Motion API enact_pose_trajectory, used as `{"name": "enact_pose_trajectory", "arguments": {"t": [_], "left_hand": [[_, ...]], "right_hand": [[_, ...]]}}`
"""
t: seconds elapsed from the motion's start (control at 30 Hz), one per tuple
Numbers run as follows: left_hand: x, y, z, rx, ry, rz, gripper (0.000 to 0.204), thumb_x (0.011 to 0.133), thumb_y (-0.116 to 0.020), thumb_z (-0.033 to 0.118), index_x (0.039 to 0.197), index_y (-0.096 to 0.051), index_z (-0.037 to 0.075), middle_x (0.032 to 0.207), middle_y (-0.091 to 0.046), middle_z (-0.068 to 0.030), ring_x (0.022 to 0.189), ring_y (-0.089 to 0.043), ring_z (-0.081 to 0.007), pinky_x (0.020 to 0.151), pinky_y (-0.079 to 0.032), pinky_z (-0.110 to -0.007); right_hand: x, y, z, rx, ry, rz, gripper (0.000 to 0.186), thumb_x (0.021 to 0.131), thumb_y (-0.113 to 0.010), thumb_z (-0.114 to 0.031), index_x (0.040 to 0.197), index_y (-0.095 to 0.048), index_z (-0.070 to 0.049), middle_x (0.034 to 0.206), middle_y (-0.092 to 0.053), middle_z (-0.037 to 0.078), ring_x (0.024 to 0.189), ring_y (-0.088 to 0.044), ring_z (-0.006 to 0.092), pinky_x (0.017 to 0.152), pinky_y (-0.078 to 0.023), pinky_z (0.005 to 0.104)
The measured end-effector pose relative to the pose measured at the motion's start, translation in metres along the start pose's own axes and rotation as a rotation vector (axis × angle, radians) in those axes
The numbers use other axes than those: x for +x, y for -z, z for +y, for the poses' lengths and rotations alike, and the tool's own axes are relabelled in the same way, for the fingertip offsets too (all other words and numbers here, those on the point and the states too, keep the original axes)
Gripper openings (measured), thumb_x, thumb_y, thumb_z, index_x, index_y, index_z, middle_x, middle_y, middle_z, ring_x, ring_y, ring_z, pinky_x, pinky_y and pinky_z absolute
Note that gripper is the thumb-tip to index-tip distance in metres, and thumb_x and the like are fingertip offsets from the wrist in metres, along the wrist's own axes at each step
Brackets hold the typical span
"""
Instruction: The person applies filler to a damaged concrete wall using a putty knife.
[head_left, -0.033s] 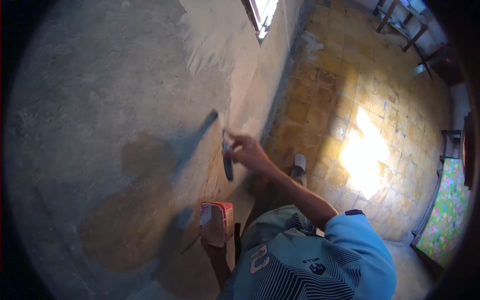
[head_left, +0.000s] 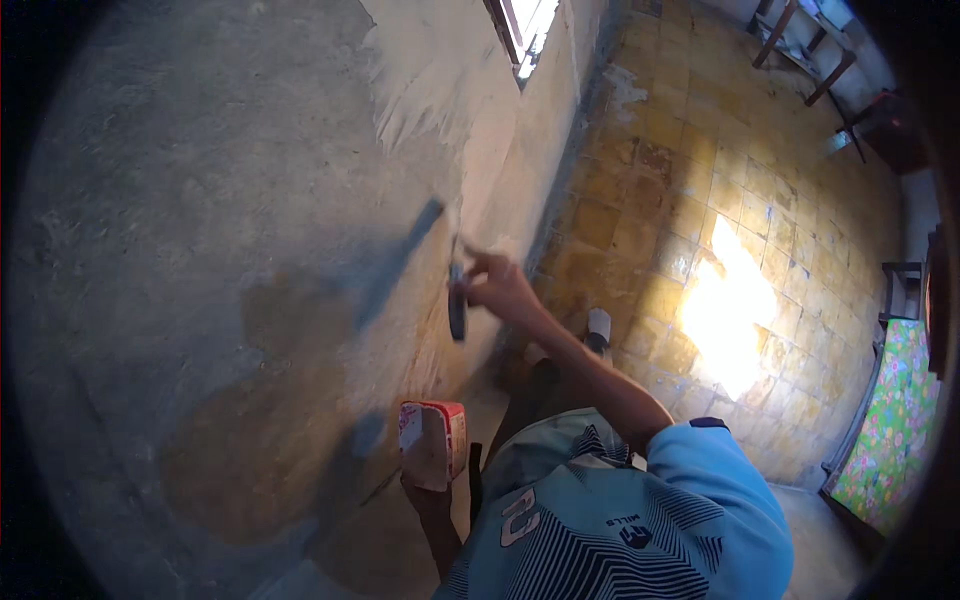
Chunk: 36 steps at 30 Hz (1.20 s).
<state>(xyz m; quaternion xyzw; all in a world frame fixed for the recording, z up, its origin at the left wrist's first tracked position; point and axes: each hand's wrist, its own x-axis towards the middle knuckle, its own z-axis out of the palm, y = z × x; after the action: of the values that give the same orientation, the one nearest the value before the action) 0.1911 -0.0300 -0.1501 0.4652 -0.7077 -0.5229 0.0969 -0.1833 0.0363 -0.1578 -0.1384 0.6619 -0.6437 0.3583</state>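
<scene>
My right hand [head_left: 498, 287] is closed round the dark handle of a putty knife [head_left: 457, 320]. The thin blade points up the picture, close to the wall [head_left: 150, 170], and motion blurs it; I cannot tell if it touches. Pale, streaky filler [head_left: 415, 90] covers part of the grey wall above the knife. Lower down, my left hand [head_left: 428, 497] holds a red and white tub [head_left: 428, 445] from beneath. Its mouth faces me and pale material shows in it; how much is hard to tell.
Shadows of my arm and the knife fall on the wall. A window [head_left: 523, 35] opens at the top. Yellowish floor tiles [head_left: 600, 215] carry a bright sunlit patch. Wooden furniture [head_left: 833, 78] stands far right, and a green flowered cloth [head_left: 885, 430] lies at the right edge.
My right hand and the putty knife have shifted slightly up along the wall, and the knife's shadow with them. My left hand and the tub have hardly moved.
</scene>
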Motion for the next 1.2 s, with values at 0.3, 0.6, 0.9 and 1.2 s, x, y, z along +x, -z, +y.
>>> {"name": "enact_pose_trajectory", "arguments": {"t": [0.3, 0.6, 0.9, 1.2], "left_hand": [[-0.032, -0.016, -0.018, -0.437, -0.002, 0.198, 0.061, 0.088, -0.05, 0.039, 0.142, -0.034, 0.015, 0.142, -0.039, -0.0086, 0.129, -0.041, -0.0292, 0.102, -0.041, -0.049], [-0.033, -0.051, 0.017, -0.982, 0.135, 0.183, 0.062, 0.089, -0.05, 0.04, 0.142, -0.033, 0.014, 0.14, -0.041, -0.0121, 0.123, -0.048, -0.0298, 0.093, -0.049, -0.044], [0.035, -0.132, 0.065, -1.055, -0.055, 0.029, 0.056, 0.088, -0.051, 0.024, 0.138, -0.038, 0.0, 0.136, -0.045, -0.0126, 0.128, -0.042, -0.0255, 0.107, -0.034, -0.04], [0.05, -0.186, 0.174, -1.073, -0.259, -0.135, 0.06, 0.082, -0.061, 0.014, 0.138, -0.04, 0.002, 0.126, -0.051, -0.0091, 0.118, -0.05, -0.0197, 0.098, -0.042, -0.034]], "right_hand": [[0.049, -0.044, 0.009, 0.07, 0.044, 0.192, 0.072, 0.076, -0.075, -0.021, 0.128, -0.041, 0.017, 0.075, -0.066, 0.015, 0.062, -0.065, 0.0157, 0.055, -0.052, 0.0266], [-0.089, -0.028, -0.011, 0.839, -0.458, -0.638, 0.045, 0.088, -0.064, -0.018, 0.123, -0.05, 0.007, 0.098, -0.064, 0.015, 0.09, -0.065, 0.0219, 0.078, -0.054, 0.033], [-0.128, 0.15, -0.084, 0.378, -0.335, -0.581, 0.04, 0.09, -0.051, -0.009, 0.128, -0.049, 0.002, 0.102, -0.065, 0.014, 0.078, -0.065, 0.0174, 0.064, -0.055, 0.0272], [-0.153, 0.18, -0.185, -0.922, 0.36, -0.431, 0.053, 0.07, -0.06, -0.012, 0.123, -0.059, -0.006, 0.091, -0.063, 0.018, 0.072, -0.061, 0.0277, 0.07, -0.05, 0.0374]]}}
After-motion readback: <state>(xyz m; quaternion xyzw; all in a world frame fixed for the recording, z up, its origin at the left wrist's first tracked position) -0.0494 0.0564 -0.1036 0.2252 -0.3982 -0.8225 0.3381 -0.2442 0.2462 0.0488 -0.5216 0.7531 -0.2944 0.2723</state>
